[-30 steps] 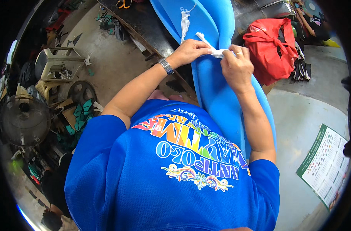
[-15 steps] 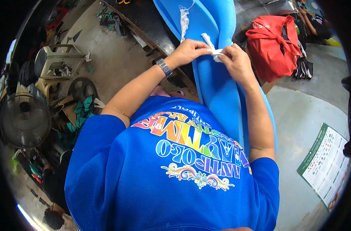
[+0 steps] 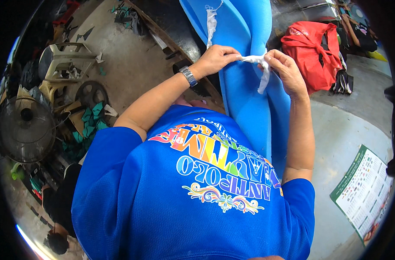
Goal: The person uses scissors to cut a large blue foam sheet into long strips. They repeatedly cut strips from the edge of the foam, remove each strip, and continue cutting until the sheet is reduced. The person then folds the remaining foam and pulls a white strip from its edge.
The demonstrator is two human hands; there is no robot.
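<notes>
My left hand (image 3: 217, 60), with a metal watch at the wrist, pinches one end of a white cloth strip (image 3: 254, 59). The strip is stretched across to my right hand (image 3: 286, 71), whose thumb and fingers grip it. Its loose end dangles below my right fingers. Beneath both hands runs a long blue foam sheet (image 3: 245, 95), folded lengthwise with curled edges. Farther along the foam, a second white strip (image 3: 211, 26) with frayed threads lies at its left side. Whether the held strip passes around the foam, I cannot tell.
A red cloth bag (image 3: 312, 56) with a knot sits at the right. Under the foam's far part is a dark table (image 3: 173, 21). At left are a plastic chair (image 3: 67, 63), a fan (image 3: 26, 130) and teal scraps (image 3: 92, 119). A person (image 3: 61, 203) is low at left. A calendar sheet (image 3: 364, 190) lies right.
My right hand has moved right and turned, drawing the strip out between my hands; its end now hangs down. My left hand has stayed nearly in place.
</notes>
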